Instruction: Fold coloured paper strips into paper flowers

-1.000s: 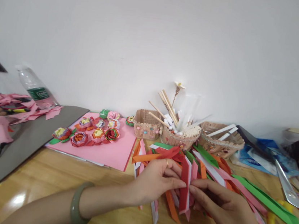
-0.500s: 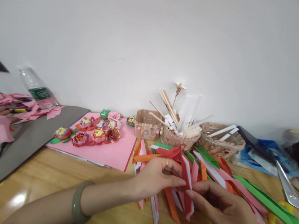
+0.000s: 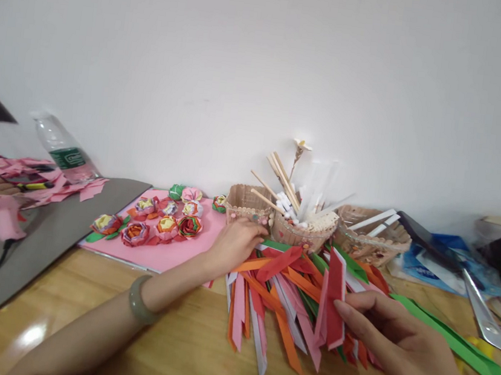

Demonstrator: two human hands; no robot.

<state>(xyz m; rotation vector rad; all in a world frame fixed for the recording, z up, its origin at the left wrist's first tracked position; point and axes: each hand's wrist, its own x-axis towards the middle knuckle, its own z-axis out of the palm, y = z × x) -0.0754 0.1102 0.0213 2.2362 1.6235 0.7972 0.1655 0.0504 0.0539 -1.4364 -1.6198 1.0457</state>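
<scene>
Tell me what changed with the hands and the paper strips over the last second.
The left hand let go of the red strip and moved up toward the pile's top edge by the baskets. The right hand now holds the strip alone, lifted upright. The paper flowers and bottle stayed put.

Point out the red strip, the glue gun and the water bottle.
red strip (image 3: 335,301), head view, middle of the strip, above the right hand's thumb
glue gun (image 3: 0,216), head view, pink body
water bottle (image 3: 61,149), head view, near the green label

Green label on water bottle (image 3: 64,151), left of frame: print too small to read. No other text legible.
</scene>
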